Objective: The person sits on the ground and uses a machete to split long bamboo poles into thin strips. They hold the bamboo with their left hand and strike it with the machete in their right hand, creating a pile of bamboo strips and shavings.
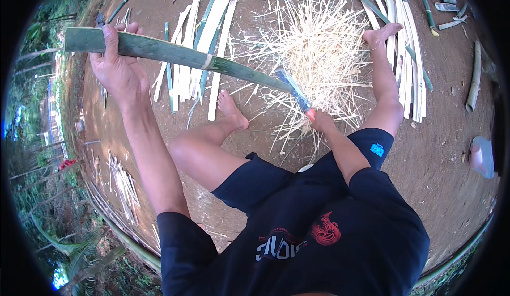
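Note:
My left hand (120, 65), raised at the upper left, is closed round one end of a long green bamboo strip (164, 50), the thumb lying across its face. The strip slants down to the right, with a pale node ring partway along. By its far end my right hand (322, 121) grips the orange handle of a knife (295, 91). The knife's broad grey blade points up and left and crosses the strip's end; whether the edge touches it I cannot tell. Under the blade lies a heap of pale bamboo shavings (321, 46).
My bare legs are spread either side of the shavings. Split bamboo strips (186, 57) lie at the left, more pale strips (406, 57) at the right beyond my foot. Bamboo pieces (473, 78) and a clear plastic bag (482, 158) rest on the dirt ground at far right.

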`<state>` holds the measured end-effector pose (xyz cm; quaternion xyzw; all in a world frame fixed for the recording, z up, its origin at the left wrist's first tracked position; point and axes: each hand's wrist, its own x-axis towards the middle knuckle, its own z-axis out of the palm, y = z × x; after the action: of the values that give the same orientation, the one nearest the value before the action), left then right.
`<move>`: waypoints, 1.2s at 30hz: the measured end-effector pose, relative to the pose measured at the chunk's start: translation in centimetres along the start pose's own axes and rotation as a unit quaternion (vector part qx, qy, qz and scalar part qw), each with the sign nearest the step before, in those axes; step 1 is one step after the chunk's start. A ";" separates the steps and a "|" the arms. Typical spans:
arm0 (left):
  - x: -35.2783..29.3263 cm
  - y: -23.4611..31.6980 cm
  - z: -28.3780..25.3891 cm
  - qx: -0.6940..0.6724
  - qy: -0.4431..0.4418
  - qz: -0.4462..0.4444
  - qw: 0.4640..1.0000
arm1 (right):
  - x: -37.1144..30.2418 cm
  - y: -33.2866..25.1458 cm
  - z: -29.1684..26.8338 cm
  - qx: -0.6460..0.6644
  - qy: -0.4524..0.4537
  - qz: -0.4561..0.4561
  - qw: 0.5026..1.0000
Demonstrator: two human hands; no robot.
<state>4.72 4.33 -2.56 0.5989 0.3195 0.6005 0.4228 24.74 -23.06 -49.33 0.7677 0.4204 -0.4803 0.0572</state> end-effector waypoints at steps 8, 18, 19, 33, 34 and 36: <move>1.9 3.6 -2.6 -0.070 0.033 0.077 0.994 | -7.4 -1.0 -8.5 0.187 0.097 -0.011 0.977; -2.8 5.2 0.6 -0.073 0.087 0.110 0.987 | -22.1 -1.5 -7.3 0.687 0.055 -0.070 0.721; -3.8 4.0 1.2 -0.072 0.082 0.101 0.989 | -23.0 -1.4 -6.8 0.658 0.078 -0.101 0.742; -9.2 4.3 1.3 -0.121 -0.056 0.026 0.991 | -26.7 -8.7 -10.5 0.377 0.226 -0.338 0.832; -9.3 4.0 0.8 -0.122 -0.075 0.026 0.989 | -26.9 -9.6 -10.2 0.399 0.232 -0.356 0.812; -9.5 4.1 0.9 -0.145 -0.080 0.004 0.986 | -26.7 -10.7 -10.8 0.386 0.216 -0.349 0.826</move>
<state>4.37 -6.04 -3.16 0.5787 0.1920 0.5919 0.5272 19.74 -26.70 -19.19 0.6134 0.4418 -0.4134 -0.5076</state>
